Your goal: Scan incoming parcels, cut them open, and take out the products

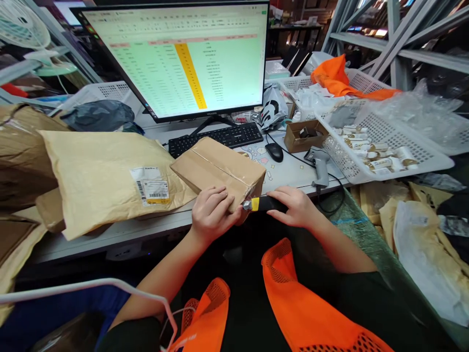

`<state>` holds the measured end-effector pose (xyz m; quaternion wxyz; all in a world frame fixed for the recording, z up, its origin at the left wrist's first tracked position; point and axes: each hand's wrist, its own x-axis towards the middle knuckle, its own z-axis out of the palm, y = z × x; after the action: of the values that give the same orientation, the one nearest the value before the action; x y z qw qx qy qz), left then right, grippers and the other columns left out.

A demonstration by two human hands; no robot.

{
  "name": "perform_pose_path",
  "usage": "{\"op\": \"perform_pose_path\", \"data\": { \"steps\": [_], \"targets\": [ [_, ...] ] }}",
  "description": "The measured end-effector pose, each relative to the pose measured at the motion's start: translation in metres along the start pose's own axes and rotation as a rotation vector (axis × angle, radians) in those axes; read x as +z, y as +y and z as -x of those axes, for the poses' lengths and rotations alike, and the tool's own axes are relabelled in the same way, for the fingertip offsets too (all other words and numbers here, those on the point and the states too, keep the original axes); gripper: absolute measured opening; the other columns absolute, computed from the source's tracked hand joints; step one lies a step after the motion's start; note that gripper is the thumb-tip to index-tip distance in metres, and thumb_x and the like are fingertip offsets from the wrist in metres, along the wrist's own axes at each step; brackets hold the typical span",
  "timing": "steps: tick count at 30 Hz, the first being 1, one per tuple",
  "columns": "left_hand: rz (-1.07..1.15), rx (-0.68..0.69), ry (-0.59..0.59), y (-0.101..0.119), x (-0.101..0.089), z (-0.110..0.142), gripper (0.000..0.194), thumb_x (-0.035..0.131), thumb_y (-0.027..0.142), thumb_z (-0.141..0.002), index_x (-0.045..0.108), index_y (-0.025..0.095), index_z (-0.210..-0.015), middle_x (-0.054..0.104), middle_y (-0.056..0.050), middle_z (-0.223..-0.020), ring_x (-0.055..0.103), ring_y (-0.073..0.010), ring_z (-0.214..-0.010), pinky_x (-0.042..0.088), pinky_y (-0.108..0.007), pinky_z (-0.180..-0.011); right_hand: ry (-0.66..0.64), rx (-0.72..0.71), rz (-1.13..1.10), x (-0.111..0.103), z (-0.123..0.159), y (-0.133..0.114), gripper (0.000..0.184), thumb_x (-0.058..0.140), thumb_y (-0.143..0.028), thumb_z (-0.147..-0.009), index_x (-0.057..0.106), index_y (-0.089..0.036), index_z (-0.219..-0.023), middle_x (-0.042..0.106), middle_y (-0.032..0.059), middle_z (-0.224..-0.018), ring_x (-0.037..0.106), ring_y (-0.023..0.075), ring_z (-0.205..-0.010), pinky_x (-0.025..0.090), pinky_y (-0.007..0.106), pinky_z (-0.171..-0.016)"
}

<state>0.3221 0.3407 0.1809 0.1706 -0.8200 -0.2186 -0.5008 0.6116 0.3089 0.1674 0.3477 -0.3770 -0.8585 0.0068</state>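
A taped brown cardboard box rests tilted at the desk's front edge, just before the keyboard. My left hand is on its near side, fingers bent over the cardboard, holding it. In my right hand is a utility knife with a black handle and a yellow band. The knife's metal end meets the box's near right corner, close to my left fingertips; how far the blade reaches in is hidden.
A padded mailer with a label lies at left. Behind stand a monitor, keyboard and mouse. At right are a barcode scanner, a small open box and a white basket of small bottles.
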Motion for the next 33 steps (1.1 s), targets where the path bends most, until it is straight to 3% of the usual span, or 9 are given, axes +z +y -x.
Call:
{"op": "perform_pose_path", "data": {
  "steps": [3, 7, 11, 14, 17, 19, 21, 26, 33],
  "targets": [
    [-0.001, 0.0, 0.029, 0.003, 0.003, 0.002, 0.018, 0.077, 0.017, -0.09, 0.067, 0.015, -0.105, 0.073, -0.01, -0.091, 0.075, -0.0297, -0.097, 0.062, -0.043, -0.087, 0.003, 0.022, 0.008, -0.003, -0.002, 0.007, 0.039, 0.064, -0.048, -0.101, 0.07, -0.02, -0.127, 0.076, 0.0132, -0.106, 0.073, 0.028, -0.094, 0.06, 0.04, -0.083],
    [0.014, -0.038, 0.043, 0.007, 0.0, 0.005, 0.019, 0.078, 0.021, -0.091, 0.068, 0.017, -0.107, 0.073, -0.009, -0.093, 0.075, -0.0284, -0.098, 0.062, -0.042, -0.087, 0.091, 0.196, 0.079, -0.018, 0.014, 0.046, 0.04, 0.064, -0.051, -0.099, 0.072, -0.02, -0.123, 0.077, 0.0136, -0.109, 0.074, 0.0308, -0.099, 0.06, 0.044, -0.09],
    [0.189, -0.119, -0.141, -0.035, -0.023, 0.008, 0.039, 0.062, 0.056, -0.103, 0.071, 0.02, -0.115, 0.072, -0.013, -0.113, 0.07, -0.0318, -0.115, 0.055, -0.051, -0.105, 0.315, 0.51, 0.152, -0.033, 0.041, 0.074, 0.044, 0.063, -0.054, -0.095, 0.074, -0.017, -0.115, 0.079, 0.0152, -0.109, 0.075, 0.0349, -0.1, 0.06, 0.05, -0.091],
    [0.125, -0.276, -0.285, -0.094, -0.037, 0.012, 0.066, 0.06, 0.078, -0.095, 0.071, 0.023, -0.13, 0.059, -0.019, -0.146, 0.046, -0.0422, -0.147, 0.034, -0.065, -0.124, 0.292, 0.604, 0.054, -0.039, 0.046, 0.051, 0.043, 0.062, -0.053, -0.096, 0.075, -0.017, -0.117, 0.08, 0.0119, -0.103, 0.076, 0.0326, -0.093, 0.061, 0.047, -0.086],
    [0.091, -0.371, -0.375, -0.126, -0.033, 0.016, 0.081, 0.08, 0.078, -0.078, 0.07, 0.022, -0.136, 0.057, -0.018, -0.15, 0.04, -0.0422, -0.149, 0.034, -0.061, -0.126, 0.172, 0.52, -0.038, -0.045, 0.028, -0.001, 0.042, 0.06, -0.048, -0.101, 0.071, -0.021, -0.132, 0.079, 0.0097, -0.112, 0.076, 0.0303, -0.099, 0.061, 0.043, -0.09],
    [0.025, -0.406, -0.312, -0.114, -0.021, 0.017, 0.08, 0.09, 0.071, -0.071, 0.073, 0.021, -0.131, 0.064, -0.017, -0.14, 0.047, -0.0411, -0.141, 0.038, -0.059, -0.123, 0.1, 0.428, -0.032, -0.051, 0.007, -0.034, 0.041, 0.059, -0.045, -0.104, 0.069, -0.025, -0.138, 0.078, 0.009, -0.122, 0.075, 0.0308, -0.108, 0.061, 0.044, -0.095],
    [-0.101, -0.453, -0.208, -0.08, -0.007, 0.016, 0.074, 0.092, 0.065, -0.073, 0.074, 0.018, -0.128, 0.067, -0.018, -0.135, 0.05, -0.0424, -0.133, 0.042, -0.06, -0.118, 0.039, 0.358, 0.031, -0.057, -0.018, -0.057, 0.039, 0.059, -0.044, -0.105, 0.069, -0.027, -0.139, 0.077, 0.0087, -0.125, 0.074, 0.0318, -0.11, 0.06, 0.045, -0.096],
    [-0.203, -0.477, -0.22, 0.003, 0.011, 0.008, 0.044, 0.073, 0.035, -0.097, 0.071, 0.018, -0.137, 0.067, -0.016, -0.139, 0.054, -0.0405, -0.123, 0.046, -0.055, -0.104, -0.101, 0.278, 0.256, -0.058, -0.077, -0.062, 0.034, 0.061, -0.041, -0.104, 0.076, -0.027, -0.131, 0.079, 0.009, -0.115, 0.074, 0.0303, -0.1, 0.06, 0.041, -0.088],
    [-0.155, -0.452, -0.259, -0.011, 0.01, 0.007, 0.039, 0.072, 0.037, -0.098, 0.072, 0.022, -0.135, 0.069, -0.014, -0.139, 0.056, -0.0403, -0.122, 0.04, -0.053, -0.096, -0.282, 0.268, 0.319, -0.029, -0.133, -0.034, 0.031, 0.066, -0.044, -0.101, 0.083, -0.028, -0.12, 0.082, 0.0065, -0.109, 0.075, 0.0301, -0.1, 0.059, 0.039, -0.086]
  ]
}}
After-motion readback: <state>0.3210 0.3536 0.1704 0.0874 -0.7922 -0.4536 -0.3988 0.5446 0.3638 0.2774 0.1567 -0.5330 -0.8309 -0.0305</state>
